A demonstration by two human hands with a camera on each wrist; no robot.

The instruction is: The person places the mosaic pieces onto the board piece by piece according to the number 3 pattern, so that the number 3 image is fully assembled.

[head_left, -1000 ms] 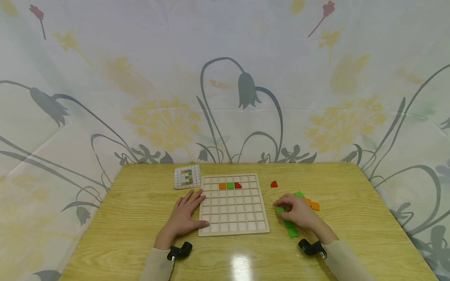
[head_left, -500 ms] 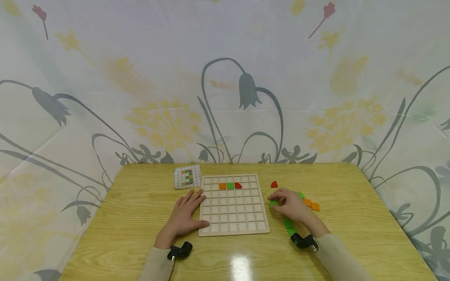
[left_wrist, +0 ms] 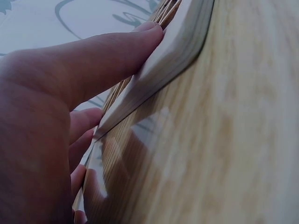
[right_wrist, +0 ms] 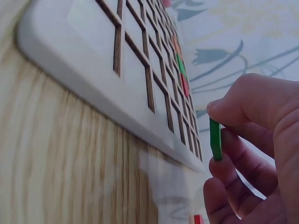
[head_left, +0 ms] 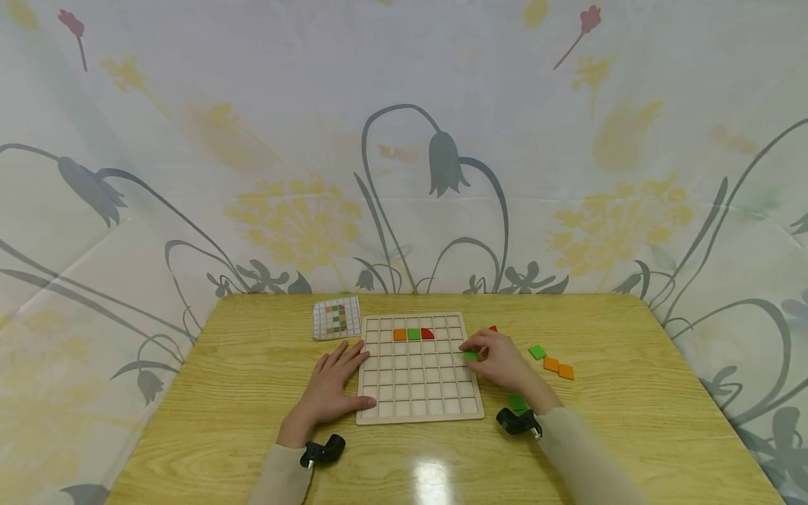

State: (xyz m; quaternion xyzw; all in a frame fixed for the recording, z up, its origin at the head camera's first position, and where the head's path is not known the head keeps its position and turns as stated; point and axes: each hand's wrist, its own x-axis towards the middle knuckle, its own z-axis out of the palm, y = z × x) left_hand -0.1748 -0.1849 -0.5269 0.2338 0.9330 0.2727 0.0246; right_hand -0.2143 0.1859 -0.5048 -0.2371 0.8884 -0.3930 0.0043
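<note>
A pale wooden grid board (head_left: 419,393) lies mid-table, with an orange square tile (head_left: 400,334), a green square tile (head_left: 413,333) and a red quarter-round tile (head_left: 427,333) side by side in one of its upper rows. My left hand (head_left: 331,388) rests at the board's left edge, fingers spread and the thumb lying over the rim. At the board's right edge, my right hand (head_left: 499,359) pinches another green square tile (right_wrist: 215,139) between thumb and fingers. In the right wrist view that tile is held up off the table, its edge toward the camera.
A printed pattern card (head_left: 336,318) lies beyond my left hand. Right of the board are a loose green tile (head_left: 537,352), two orange tiles (head_left: 558,368), green tiles (head_left: 517,404) partly behind the wrist camera, and a mostly hidden red tile (head_left: 494,328).
My right hand has picked the green tile out of the loose row on the right and carried it left to the board's right edge. The left hand has stayed put.
</note>
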